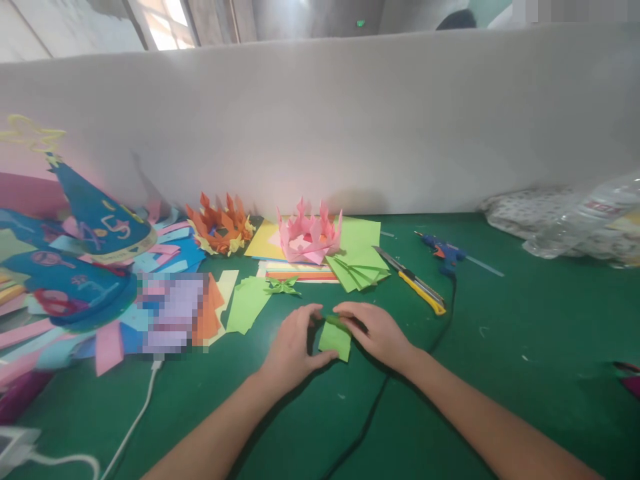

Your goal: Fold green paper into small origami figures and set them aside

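A small green paper square (334,339) lies on the green table (500,347) between my two hands. My left hand (293,348) grips its left side, thumb under the lower edge and fingers curled over the top. My right hand (376,331) pinches the folded upper edge of the same paper. Just beyond my hands sit a small folded green paper piece (283,287) and a loose green sheet (247,303).
A pink paper crown (309,233) and an orange one (220,225) stand by the white partition. Folded green papers (359,265), a yellow utility knife (415,282) and a blue glue gun (444,252) lie behind. Blue cone hats (100,220) crowd the left; plastic bottles (595,220) lie right.
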Demonstrator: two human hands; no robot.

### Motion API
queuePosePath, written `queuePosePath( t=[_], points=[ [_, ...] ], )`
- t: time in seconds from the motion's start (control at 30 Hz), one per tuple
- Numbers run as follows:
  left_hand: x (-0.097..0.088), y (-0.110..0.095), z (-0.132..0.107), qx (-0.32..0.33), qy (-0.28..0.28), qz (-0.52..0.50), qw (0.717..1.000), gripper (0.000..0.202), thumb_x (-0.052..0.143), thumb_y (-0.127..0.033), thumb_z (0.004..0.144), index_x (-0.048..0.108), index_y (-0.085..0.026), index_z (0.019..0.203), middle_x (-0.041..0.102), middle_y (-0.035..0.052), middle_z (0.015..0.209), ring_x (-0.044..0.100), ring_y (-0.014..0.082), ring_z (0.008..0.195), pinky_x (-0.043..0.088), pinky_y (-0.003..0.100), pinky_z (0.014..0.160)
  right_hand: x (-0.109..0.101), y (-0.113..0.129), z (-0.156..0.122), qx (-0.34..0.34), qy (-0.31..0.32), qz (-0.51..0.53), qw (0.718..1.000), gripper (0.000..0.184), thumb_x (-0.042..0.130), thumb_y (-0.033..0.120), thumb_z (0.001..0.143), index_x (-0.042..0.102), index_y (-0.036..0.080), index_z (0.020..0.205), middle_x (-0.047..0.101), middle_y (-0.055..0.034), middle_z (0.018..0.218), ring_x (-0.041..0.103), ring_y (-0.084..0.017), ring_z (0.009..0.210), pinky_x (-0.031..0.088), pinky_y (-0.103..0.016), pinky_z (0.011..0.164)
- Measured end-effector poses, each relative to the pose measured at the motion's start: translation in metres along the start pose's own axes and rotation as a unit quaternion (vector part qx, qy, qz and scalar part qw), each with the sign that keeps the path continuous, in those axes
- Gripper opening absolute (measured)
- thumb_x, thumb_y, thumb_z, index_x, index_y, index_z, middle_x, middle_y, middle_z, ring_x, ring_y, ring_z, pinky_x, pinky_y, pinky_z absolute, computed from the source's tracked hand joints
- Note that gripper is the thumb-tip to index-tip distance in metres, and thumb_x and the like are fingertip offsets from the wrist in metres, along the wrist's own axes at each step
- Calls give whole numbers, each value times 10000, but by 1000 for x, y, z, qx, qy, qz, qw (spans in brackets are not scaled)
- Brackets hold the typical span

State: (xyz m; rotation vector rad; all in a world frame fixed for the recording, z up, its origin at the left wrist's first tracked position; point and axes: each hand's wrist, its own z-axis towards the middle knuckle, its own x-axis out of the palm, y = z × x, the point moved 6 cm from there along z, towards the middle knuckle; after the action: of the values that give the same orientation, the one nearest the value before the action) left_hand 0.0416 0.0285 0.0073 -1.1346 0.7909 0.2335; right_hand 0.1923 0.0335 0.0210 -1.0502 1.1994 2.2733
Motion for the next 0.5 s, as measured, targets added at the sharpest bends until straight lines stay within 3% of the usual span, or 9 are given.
queuePosePath(
  t=[0.2,0.37,0.5],
  points=[
    [-1,-11,0,58,30,-32,997,157,608,-323,800,577,-200,892,525,81,1066,509,213,1008,439,365,868,-7,-13,-3,101,-92,89,987,137,498,227,879,534,226,1011,679,-38,901,660,-179,822,518,-294,738],
    [-2,-7,0,23,-1,-106,994,192,572,-300,816,552,-164,681,507,99,1093,555,184,945,464,332,821,-14,-22,-5,152,-163,160,962,103,522,275,858,533,209,936,661,-48,840,654,-179,761,538,-277,633],
    [-1,-1,1,-17,-35,-119,992,90,593,-182,750,510,-180,715,559,68,1024,554,190,962,456,316,802,-10,-22,-2,160,-161,245,942,140,518,278,843,504,210,965,624,-41,807,630,-156,680,541,-242,520]
  ],
)
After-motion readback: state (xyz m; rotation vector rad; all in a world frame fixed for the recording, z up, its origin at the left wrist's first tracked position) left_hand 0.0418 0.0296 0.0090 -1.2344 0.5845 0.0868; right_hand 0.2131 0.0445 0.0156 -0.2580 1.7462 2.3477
